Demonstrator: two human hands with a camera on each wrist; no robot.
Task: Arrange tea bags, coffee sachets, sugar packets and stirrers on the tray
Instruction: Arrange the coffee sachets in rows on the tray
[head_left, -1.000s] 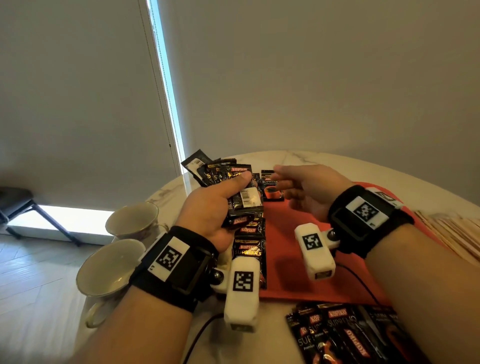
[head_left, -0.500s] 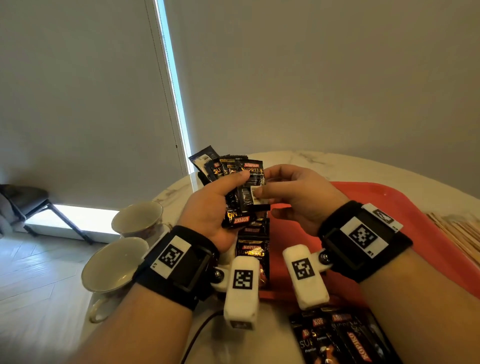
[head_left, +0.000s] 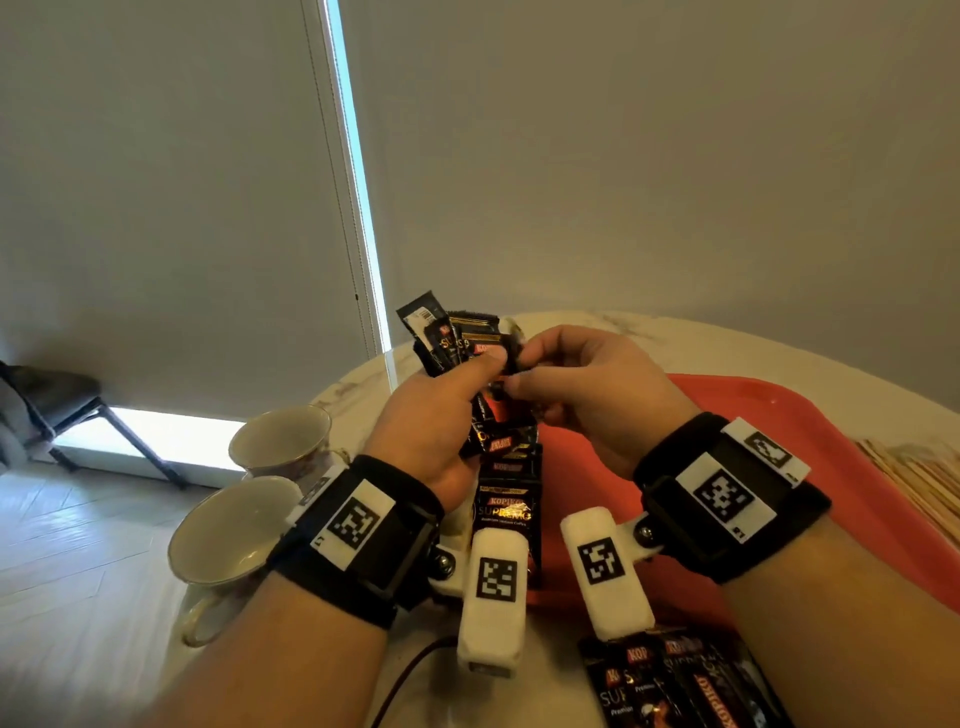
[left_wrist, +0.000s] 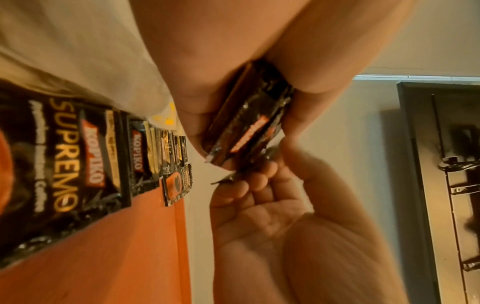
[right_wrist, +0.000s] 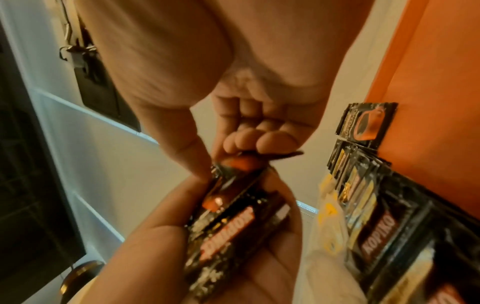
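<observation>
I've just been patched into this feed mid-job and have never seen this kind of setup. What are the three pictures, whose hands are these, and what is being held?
There is no robot: a person works with bare hands, wearing a camera on the head and one on each wrist. The big view looks down from the head; the other two look along each hand from its wrist.

The left hand grips a fanned bundle of black coffee sachets. The right hand pinches one sachet at the front of that bundle, seemingly to pull it out.

On the marble table lies a red tray with a row of sachets along its left edge. Two cups stand to the left, more sachets lie near the person, and wooden stirrers lie to the right.
</observation>
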